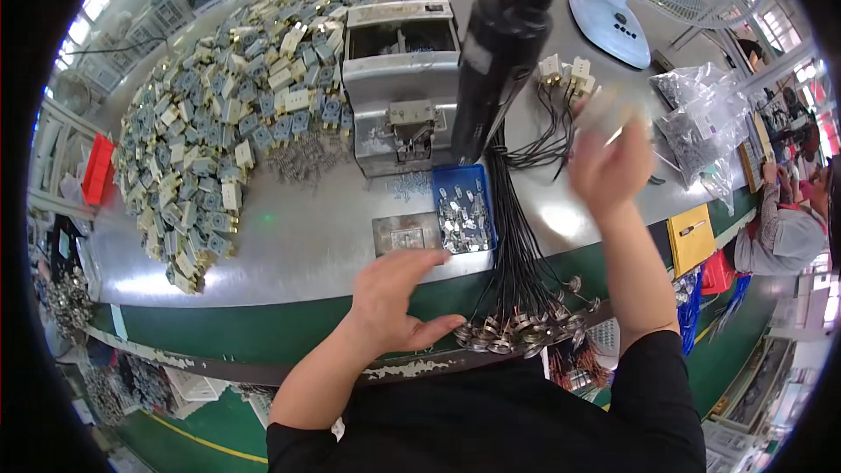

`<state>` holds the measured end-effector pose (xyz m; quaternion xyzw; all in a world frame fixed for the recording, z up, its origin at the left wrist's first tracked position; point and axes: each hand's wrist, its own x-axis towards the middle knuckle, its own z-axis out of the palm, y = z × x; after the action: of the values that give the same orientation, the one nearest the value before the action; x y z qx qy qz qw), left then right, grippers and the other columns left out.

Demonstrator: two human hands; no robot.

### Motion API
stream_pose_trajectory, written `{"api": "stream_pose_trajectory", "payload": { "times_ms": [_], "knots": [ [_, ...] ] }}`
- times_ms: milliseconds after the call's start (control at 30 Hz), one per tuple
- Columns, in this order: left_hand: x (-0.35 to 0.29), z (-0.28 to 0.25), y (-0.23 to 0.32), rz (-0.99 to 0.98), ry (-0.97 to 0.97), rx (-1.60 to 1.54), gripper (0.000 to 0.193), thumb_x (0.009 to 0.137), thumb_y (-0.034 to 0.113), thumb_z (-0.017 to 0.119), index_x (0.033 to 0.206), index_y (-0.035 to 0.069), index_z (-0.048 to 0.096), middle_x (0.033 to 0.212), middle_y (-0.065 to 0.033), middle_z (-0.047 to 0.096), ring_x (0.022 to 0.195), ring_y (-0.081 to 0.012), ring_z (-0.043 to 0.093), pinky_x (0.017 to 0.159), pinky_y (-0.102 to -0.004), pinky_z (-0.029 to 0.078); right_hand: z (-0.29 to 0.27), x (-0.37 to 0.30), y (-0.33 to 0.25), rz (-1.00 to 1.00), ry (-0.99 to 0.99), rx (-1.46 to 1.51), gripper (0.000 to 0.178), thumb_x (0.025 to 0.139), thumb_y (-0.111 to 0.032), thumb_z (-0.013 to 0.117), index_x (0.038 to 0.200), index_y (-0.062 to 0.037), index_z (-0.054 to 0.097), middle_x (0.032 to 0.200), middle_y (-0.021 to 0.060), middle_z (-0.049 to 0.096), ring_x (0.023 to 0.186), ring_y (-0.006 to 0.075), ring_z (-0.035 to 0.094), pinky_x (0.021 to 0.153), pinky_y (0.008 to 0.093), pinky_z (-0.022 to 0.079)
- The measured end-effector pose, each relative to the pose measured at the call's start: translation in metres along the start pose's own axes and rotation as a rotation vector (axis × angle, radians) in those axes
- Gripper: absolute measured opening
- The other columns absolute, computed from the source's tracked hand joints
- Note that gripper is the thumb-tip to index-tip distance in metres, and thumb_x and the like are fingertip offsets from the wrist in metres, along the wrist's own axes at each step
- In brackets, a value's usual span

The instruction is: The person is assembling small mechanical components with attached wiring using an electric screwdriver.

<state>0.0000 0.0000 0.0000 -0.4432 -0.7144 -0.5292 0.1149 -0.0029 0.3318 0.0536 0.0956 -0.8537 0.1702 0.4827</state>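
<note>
My left hand (394, 298) is open over the table's front edge, thumb and fingers apart with nothing between them. It is beside a blue tray (489, 210) of small metal parts and a flat metal plate (385, 235). My right hand (613, 166) is raised at the right, its fingers smeared by motion. A pale blur at the fingertips cannot be made out. Just beyond it lie cream blocks (580, 75) with black leads. A bundle of black cables (517, 228) runs toward me, with round metal ends (517, 333) hanging at the edge.
A large heap of cream-and-grey blocks (201, 123) covers the left, with loose small metal pieces (307, 158) beside it. A grey bench machine (385, 79) and black column (491, 70) stand mid-table. A white fan (613, 26), plastic bags (701, 123) and a co-worker (780, 228) are right.
</note>
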Motion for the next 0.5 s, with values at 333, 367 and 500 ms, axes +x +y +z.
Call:
{"api": "stream_pose_trajectory", "payload": {
  "times_ms": [333, 367, 500],
  "knots": [
    [-0.008, 0.008, -0.009, 0.234, -0.282, 0.000, 0.034, 0.076, 0.018, 0.089, 0.103, 0.007, 0.072, 0.082, -0.0023, 0.069, 0.063, -0.0197, 0.065, 0.058, -0.0322, 0.052, 0.037, -0.006, 0.099, 0.207, -0.015, -0.737, 0.043, 0.098, -0.042, 0.071, 0.117, -0.0028, 0.071, 0.127, 0.0160, 0.069, 0.123, 0.0360, 0.058, 0.106, 0.0465, 0.042],
    [-0.009, 0.007, -0.010, 0.236, -0.294, 0.015, 0.032, 0.077, 0.018, 0.089, 0.102, 0.008, 0.072, 0.081, -0.0008, 0.067, 0.065, -0.0177, 0.065, 0.060, -0.0311, 0.052, 0.035, -0.005, 0.083, 0.201, -0.025, -0.727, 0.043, 0.098, -0.042, 0.071, 0.117, -0.0028, 0.071, 0.127, 0.0160, 0.069, 0.123, 0.0360, 0.058, 0.106, 0.0465, 0.042],
    [-0.008, 0.006, -0.010, 0.203, -0.261, -0.033, 0.030, 0.078, 0.018, 0.088, 0.100, 0.008, 0.071, 0.081, -0.0006, 0.067, 0.065, -0.0168, 0.065, 0.060, -0.0311, 0.052, 0.007, -0.008, -0.003, 0.503, -0.652, 0.079, 0.030, 0.096, -0.029, 0.071, 0.090, 0.0010, 0.068, 0.085, 0.0178, 0.067, 0.076, 0.0372, 0.066, 0.070, 0.0476, 0.051]
  ]
}}
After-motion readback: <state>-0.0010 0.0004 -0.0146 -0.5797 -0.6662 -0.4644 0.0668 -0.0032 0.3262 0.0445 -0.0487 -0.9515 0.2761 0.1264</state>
